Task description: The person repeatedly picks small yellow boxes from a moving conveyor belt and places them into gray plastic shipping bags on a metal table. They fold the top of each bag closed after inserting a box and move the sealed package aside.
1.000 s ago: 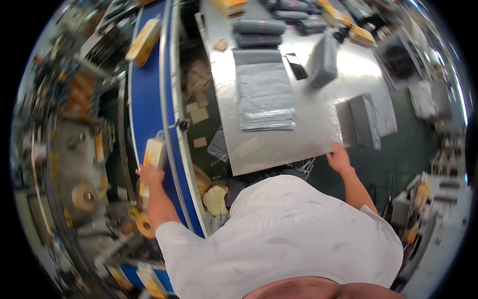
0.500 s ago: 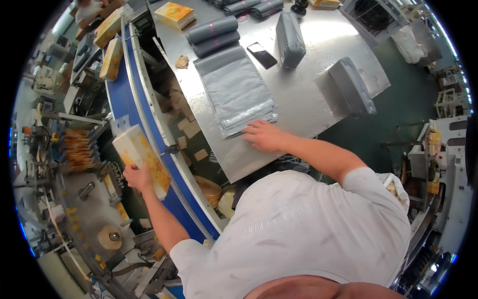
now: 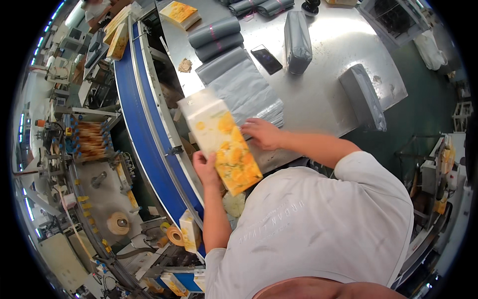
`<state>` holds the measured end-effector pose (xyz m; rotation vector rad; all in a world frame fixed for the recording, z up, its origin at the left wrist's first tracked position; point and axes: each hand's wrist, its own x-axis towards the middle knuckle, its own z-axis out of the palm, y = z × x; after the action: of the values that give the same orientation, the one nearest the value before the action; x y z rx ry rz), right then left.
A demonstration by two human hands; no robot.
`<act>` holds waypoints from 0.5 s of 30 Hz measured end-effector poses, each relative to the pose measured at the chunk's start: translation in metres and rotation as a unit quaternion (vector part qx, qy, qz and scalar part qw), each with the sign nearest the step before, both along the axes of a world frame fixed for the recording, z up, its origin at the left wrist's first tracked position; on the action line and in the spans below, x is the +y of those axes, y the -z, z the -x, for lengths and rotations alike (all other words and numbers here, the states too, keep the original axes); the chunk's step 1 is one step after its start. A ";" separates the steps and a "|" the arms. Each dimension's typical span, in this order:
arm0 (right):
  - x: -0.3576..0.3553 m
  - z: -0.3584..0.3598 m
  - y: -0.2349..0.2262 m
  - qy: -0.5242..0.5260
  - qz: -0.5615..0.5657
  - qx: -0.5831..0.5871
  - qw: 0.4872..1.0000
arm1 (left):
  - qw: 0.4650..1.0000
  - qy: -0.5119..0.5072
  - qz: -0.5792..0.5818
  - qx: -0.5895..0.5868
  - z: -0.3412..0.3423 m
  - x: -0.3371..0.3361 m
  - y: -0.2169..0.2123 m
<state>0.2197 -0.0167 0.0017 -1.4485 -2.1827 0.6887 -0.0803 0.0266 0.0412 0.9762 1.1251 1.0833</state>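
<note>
My left hand (image 3: 206, 168) grips the side of a soft oblong pack (image 3: 230, 147), white with yellow flowers, probably of tissues. The pack is tilted above the near left corner of the metal table, and its far end is blurred. A stack of flat grey plastic bags (image 3: 244, 79) lies just beyond it, partly covered by the pack. At the near edge of that stack my right hand (image 3: 265, 133) has its fingers bent around the edge of a bag; the pack is close beside the fingertips.
A blue conveyor belt (image 3: 144, 112) runs along the left, with flowered packs at both ends. On the metal table (image 3: 323, 94) are rolled grey bags (image 3: 214, 32), a phone (image 3: 267, 59), two wrapped grey bundles (image 3: 298, 42) and a flowered pack (image 3: 178, 14). Machinery stands at far left.
My left hand has carried the flowered pack rightward from above the conveyor to the bag stack. My right hand stays at the bags' near edge, its fingers now more bent. The view has shifted slightly.
</note>
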 end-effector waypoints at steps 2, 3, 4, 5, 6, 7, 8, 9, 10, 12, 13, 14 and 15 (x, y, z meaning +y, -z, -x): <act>-0.023 -0.018 0.007 0.211 0.144 0.222 0.941 | 0.997 0.012 0.071 -0.022 -0.048 -0.022 0.032; -0.032 -0.025 0.009 0.218 0.152 0.402 0.876 | 0.995 0.013 0.092 -0.021 -0.074 -0.034 0.049; -0.041 -0.029 0.009 0.234 0.130 0.343 0.900 | 0.995 0.027 0.069 0.065 -0.099 -0.044 0.061; -0.049 -0.030 0.004 0.249 0.106 0.285 0.920 | 0.986 0.043 0.045 0.153 -0.122 -0.051 0.069; -0.055 -0.034 0.000 0.262 0.082 0.225 0.935 | 0.969 0.059 0.021 0.239 -0.136 -0.056 0.075; -0.061 -0.042 -0.003 0.259 0.098 0.206 0.939 | 0.951 0.065 -0.039 0.301 -0.143 -0.052 0.078; -0.061 -0.052 -0.004 0.251 0.110 0.188 0.943 | 0.924 0.065 -0.103 0.361 -0.145 -0.041 0.079; -0.060 -0.062 -0.005 0.242 0.123 0.170 0.947 | 0.891 0.064 -0.166 0.418 -0.146 -0.028 0.080; -0.053 -0.072 0.000 0.231 0.131 0.176 0.948 | 0.949 0.051 -0.116 0.289 -0.151 -0.007 0.074; -0.032 -0.098 0.020 0.214 0.151 0.195 0.945 | 0.991 0.051 -0.026 0.125 -0.160 0.034 0.060; -0.014 -0.112 0.024 0.182 0.082 0.118 0.973 | 0.994 0.059 0.007 0.092 -0.163 0.053 0.055; 0.008 -0.125 0.026 0.150 0.010 0.040 0.988 | 0.995 0.067 0.039 0.059 -0.165 0.063 0.052; 0.021 -0.134 0.028 0.117 -0.061 -0.038 0.991 | 0.995 0.073 0.040 0.063 -0.166 0.065 0.052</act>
<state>0.3534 0.0040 -0.0262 -1.6552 -2.0262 0.4189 0.0859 0.0916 -0.0106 1.0567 1.1714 0.8633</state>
